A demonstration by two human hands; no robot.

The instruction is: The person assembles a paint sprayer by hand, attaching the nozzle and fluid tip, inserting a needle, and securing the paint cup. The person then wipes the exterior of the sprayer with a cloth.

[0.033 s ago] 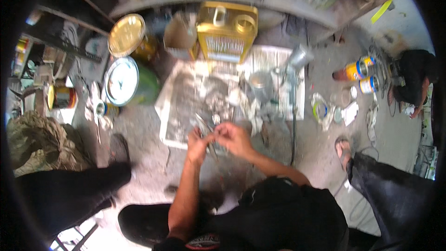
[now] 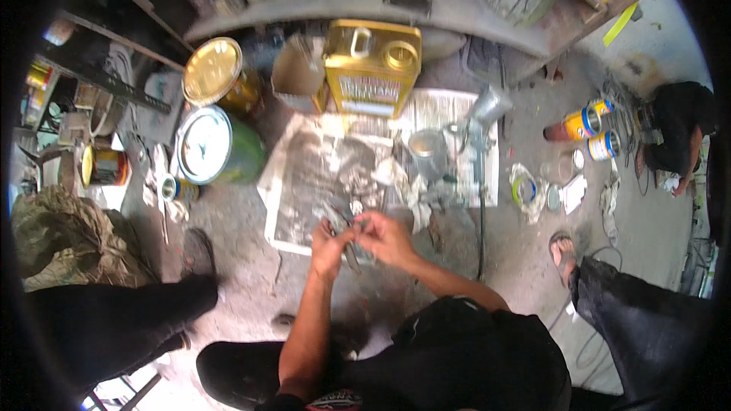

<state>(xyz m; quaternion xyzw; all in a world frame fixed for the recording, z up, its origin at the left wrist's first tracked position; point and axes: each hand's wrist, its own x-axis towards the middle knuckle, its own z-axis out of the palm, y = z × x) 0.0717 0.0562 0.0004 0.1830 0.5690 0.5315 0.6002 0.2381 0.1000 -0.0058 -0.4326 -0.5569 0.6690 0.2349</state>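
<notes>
In front of me, my left hand (image 2: 329,250) is closed round a long, thin grey piece (image 2: 351,258), seemingly metal, whose ends stick out above and below the fingers. My right hand (image 2: 383,237) meets it from the right, its fingertips pinched together against the piece or something small beside it; blur hides which. Both hands hover over the near edge of a white-rimmed, grey-stained tray (image 2: 278,240). Just beyond them lie crumpled whitish rags (image 2: 392,173). A grey metal cup (image 2: 429,161) stands right of the rags, and a second metal cup (image 2: 492,105) tilts behind it.
A gold rectangular can (image 2: 371,68), an open cardboard box (image 2: 298,80) and two lidded pails, one yellow (image 2: 213,72) and one green (image 2: 228,144), stand beyond the tray. A dark hose (image 2: 481,236) runs along the right. Another person (image 2: 674,125) crouches far right, near several small cans (image 2: 601,144).
The thin piece has turned slightly in my hands and looks broader. Everything sits a little lower in the picture. Both hands keep their hold.
</notes>
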